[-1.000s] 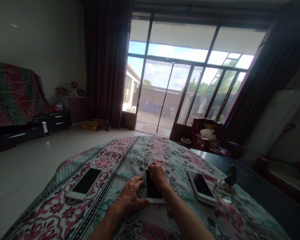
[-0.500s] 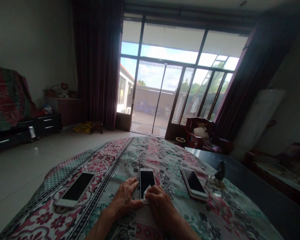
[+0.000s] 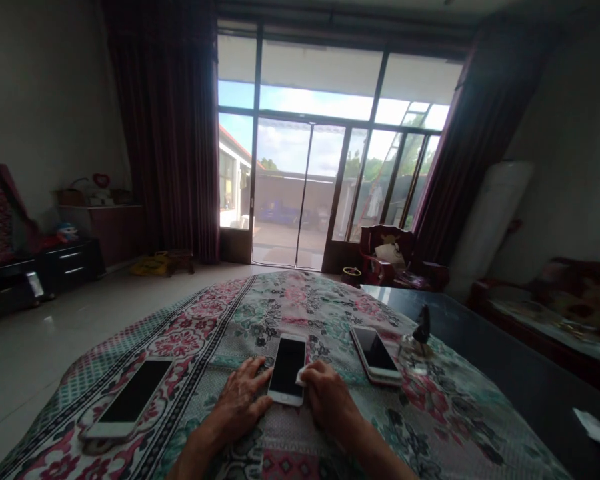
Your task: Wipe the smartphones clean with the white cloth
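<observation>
A white smartphone point(image 3: 289, 370) with a dark screen lies face up on the patterned tablecloth point(image 3: 275, 307), between my hands. My left hand point(image 3: 240, 393) rests flat at its left side, fingers apart, thumb by the phone's lower left corner. Pinched in my right hand point(image 3: 327, 393) is a small white tissue point(image 3: 301, 377), at the phone's right edge. Farther left lies a second white smartphone point(image 3: 136, 393). On the right another white smartphone point(image 3: 375, 353) lies face up, apparently stacked on something thin.
Right of the phones stands a clear glass object with a dark upright part point(image 3: 422, 330). A dark tabletop point(image 3: 460, 340) runs along the right, with a white paper or packet point(image 3: 597, 427) on it. Beyond are a wooden chair point(image 3: 387, 250) and glass doors point(image 3: 300, 193).
My right hand has moved the tissue from the phone's lower part to its right edge. The middle phone now sits tilted. The whole view has shifted, showing more on the right.
</observation>
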`<state>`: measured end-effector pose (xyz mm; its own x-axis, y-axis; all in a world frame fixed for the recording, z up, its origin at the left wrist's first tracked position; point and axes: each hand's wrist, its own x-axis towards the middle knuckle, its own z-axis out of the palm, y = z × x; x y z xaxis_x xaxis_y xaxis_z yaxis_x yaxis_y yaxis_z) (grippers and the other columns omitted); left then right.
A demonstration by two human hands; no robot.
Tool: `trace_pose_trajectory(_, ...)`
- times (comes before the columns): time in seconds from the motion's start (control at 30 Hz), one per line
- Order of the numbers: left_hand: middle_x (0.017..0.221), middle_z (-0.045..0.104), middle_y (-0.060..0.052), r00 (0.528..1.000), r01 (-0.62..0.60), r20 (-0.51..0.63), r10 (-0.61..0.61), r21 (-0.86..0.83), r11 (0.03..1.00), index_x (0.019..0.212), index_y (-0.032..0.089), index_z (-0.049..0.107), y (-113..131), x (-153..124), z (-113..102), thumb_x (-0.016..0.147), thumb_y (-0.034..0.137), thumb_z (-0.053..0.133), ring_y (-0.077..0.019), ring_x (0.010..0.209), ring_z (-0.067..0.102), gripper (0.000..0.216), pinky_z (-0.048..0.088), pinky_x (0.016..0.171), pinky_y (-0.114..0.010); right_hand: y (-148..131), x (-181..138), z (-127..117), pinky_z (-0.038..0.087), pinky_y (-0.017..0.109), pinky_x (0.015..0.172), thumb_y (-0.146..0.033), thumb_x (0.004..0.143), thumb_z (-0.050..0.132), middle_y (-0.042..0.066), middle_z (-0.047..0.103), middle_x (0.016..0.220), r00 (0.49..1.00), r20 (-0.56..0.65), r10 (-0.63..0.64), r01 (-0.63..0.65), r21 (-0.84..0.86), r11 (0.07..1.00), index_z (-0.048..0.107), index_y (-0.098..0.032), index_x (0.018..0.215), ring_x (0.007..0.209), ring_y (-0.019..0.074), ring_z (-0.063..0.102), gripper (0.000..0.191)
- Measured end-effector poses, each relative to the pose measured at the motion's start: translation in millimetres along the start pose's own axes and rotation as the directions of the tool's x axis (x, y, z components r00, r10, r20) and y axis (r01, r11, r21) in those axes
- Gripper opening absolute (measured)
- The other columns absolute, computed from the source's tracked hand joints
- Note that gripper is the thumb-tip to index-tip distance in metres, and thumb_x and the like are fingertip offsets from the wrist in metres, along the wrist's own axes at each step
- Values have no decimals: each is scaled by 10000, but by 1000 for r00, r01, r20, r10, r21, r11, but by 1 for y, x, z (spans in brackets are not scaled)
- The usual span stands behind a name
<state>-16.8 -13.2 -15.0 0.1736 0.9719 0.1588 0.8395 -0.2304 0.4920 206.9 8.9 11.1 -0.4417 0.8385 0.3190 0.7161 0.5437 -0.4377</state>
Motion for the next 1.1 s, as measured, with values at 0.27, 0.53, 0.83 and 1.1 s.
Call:
trace_pose_trajectory(0.27, 1319, 591, -117, 954, 74, -294, -59, 40, 997, 1191, 168, 635, 1, 11, 27, 797, 366, 528, -291, 1282, 478, 454, 364, 1096, -429, -2, 0, 2, 405, 213, 736, -109, 821, 482, 39, 660, 891, 995, 50, -86, 81, 100, 992, 697, -192, 791, 831, 144, 595, 232)
trace_pose_trajectory(0.53, 1470, 411, -175, 974, 202, -148, -174, 202, 958, 1327, 77, 498, 28, 16, 23, 701, 486, 560, -328, 1374, 339, 750, 310, 1099, -445, 25, 15, -3, 418, 229, 791, -55, 813, 474, 63, 648, 907, 982, -141, 125, -120, 43, 992, 706, -175, 849, 854, 155, 587, 264)
trace_pose_trajectory(0.83, 1485, 398, -153, 992, 122, -49, -114, 203, 972, 1359, 81, 467, 18, 15, 18, 668, 403, 550, -307, 1400, 297, 767, 283, 1119, -431, 2, 2, 6, 411, 211, 771, -193, 848, 552, 38, 636, 911, 997, -19, -79, 79, 41, 996, 698, -191, 811, 856, 142, 578, 151)
trace_pose_trajectory(1.1, 1482, 400, -160, 995, 98, 0, -101, 226, 969, 1359, 57, 459, 22, 14, 12, 690, 423, 527, -307, 1396, 304, 765, 293, 1116, -441, 21, 15, -5, 403, 219, 752, -161, 878, 501, 42, 642, 916, 999, -43, 31, -35, -98, 995, 691, -190, 774, 862, 147, 572, 219)
